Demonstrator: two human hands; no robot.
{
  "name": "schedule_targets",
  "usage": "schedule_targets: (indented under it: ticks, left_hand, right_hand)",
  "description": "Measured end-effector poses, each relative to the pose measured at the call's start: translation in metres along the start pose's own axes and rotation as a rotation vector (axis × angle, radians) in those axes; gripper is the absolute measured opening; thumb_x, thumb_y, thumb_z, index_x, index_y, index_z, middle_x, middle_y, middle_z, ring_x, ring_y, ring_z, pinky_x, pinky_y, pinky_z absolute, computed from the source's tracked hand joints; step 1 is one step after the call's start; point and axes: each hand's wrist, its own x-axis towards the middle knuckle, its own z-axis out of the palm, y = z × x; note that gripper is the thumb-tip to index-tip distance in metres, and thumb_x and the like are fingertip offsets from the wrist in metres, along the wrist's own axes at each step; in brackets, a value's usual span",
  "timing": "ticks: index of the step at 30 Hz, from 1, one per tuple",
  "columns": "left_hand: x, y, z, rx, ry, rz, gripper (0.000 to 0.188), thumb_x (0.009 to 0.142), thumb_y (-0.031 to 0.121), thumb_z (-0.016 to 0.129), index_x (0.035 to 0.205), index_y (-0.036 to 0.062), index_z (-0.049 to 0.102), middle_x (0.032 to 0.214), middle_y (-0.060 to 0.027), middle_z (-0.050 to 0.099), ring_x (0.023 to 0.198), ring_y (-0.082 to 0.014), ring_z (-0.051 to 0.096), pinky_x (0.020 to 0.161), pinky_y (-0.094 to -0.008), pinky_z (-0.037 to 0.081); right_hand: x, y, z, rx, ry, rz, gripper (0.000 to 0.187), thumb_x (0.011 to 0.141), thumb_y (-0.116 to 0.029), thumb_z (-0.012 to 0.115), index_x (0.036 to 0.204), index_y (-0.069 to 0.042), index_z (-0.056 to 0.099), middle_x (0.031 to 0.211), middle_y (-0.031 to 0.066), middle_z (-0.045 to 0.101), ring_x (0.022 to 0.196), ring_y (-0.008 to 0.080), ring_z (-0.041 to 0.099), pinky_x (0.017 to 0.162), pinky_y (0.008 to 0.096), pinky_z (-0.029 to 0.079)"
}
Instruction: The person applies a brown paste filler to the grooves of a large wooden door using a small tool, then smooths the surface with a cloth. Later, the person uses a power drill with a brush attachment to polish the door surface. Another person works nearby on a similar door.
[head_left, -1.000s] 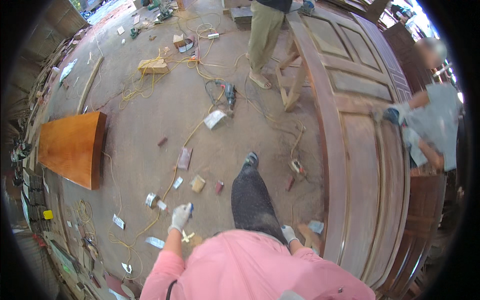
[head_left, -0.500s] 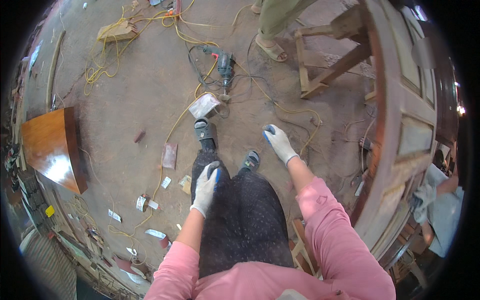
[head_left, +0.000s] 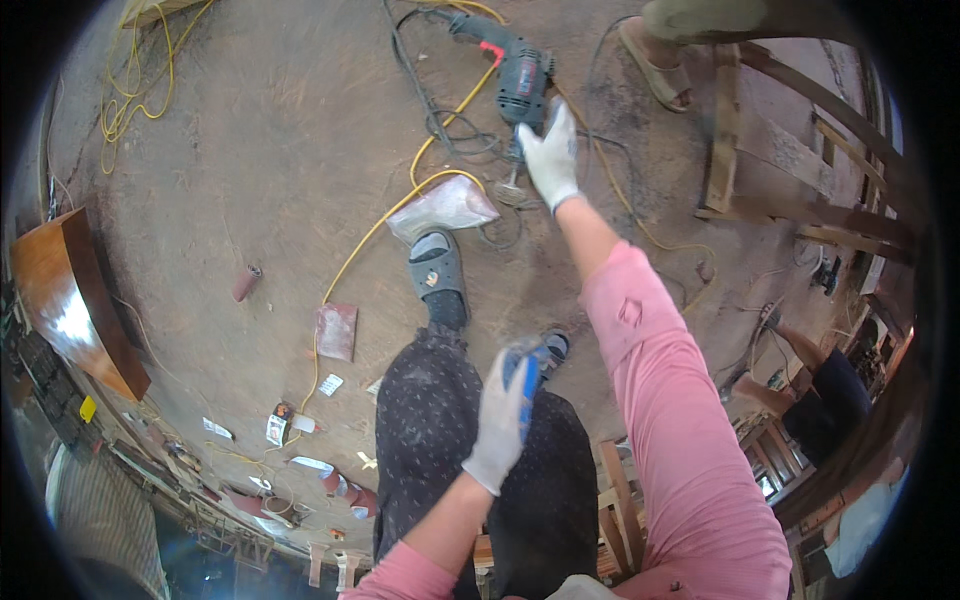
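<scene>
A corded power drill, green-grey with a red trigger, lies on the floor ahead of me. A round grey attachment is fitted at its chuck end. My right hand, in a white glove with blue on it, reaches to the drill's front end. Its thumb and fingers are spread beside the chuck; I cannot tell whether they touch it. Over my thighs is my left hand, gloved alike, its fingers bent and blurred. Whether it holds anything is hidden.
A yellow cord runs past a plastic packet by my foot. A reddish packet and a polished wooden piece lie left. At right are a wooden frame, another person's sandalled foot and a person in dark shorts.
My right hand has moved forward to the drill's front end. My left hand has shifted right over my thighs. The view has come closer to the drill.
</scene>
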Motion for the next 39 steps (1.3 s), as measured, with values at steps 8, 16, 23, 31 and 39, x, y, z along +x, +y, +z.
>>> schedule_targets:
  ticks: [8,16,23,31,39]
  left_hand:
    - [0.002,0.047,0.002,0.098,-0.071,0.021,0.039,0.104,0.019,0.05,0.137,-0.0026,0.052,0.13,-0.0107,0.059,0.12,-0.0167,0.054,0.106,-0.028,0.038]
    - [0.012,0.059,0.006,-0.081,-0.013,-0.078,0.035,0.104,0.014,0.049,0.135,-0.0028,0.052,0.13,-0.0125,0.06,0.12,-0.019,0.059,0.106,-0.0327,0.043]
    - [0.01,0.033,0.002,0.048,-0.057,0.035,0.035,0.104,0.019,0.05,0.134,0.0015,0.053,0.127,-0.011,0.061,0.118,-0.0182,0.06,0.103,-0.0329,0.046]
    - [-0.018,-0.003,-0.013,0.039,-0.109,0.068,0.047,0.102,0.029,0.055,0.141,0.0036,0.048,0.13,-0.011,0.059,0.121,-0.0206,0.056,0.104,-0.034,0.043]
    - [-0.129,0.023,0.055,0.124,-0.313,0.185,0.081,0.096,0.02,0.067,0.159,0.0037,0.019,0.155,-0.0173,0.038,0.14,-0.0262,0.042,0.116,-0.0362,0.031]
  right_hand:
    - [0.086,-0.021,0.055,-0.085,-0.124,0.614,0.116,0.061,-0.048,0.088,0.146,0.005,0.032,0.143,0.0289,0.047,0.131,0.0458,0.048,0.109,0.0508,0.041]
    - [0.062,-0.009,0.002,0.569,0.17,0.571,0.071,0.067,-0.002,0.088,0.123,0.0,0.045,0.106,0.0094,0.061,0.094,0.0179,0.063,0.081,0.0334,0.056]
    - [0.005,-0.092,-0.145,0.942,0.529,0.257,0.067,0.072,0.008,0.079,0.128,-0.005,0.045,0.122,0.0084,0.056,0.106,0.0189,0.059,0.092,0.0351,0.053]
    - [-0.062,-0.171,-0.33,0.812,0.631,0.046,0.07,0.075,0.013,0.075,0.135,0.0,0.041,0.129,0.0098,0.052,0.116,0.0179,0.056,0.101,0.0332,0.047]
    - [-0.133,-0.238,-0.489,0.013,0.7,-0.273,0.055,0.077,0.008,0.072,0.127,-0.002,0.052,0.128,0.0106,0.055,0.11,0.0226,0.059,0.101,0.0351,0.045]
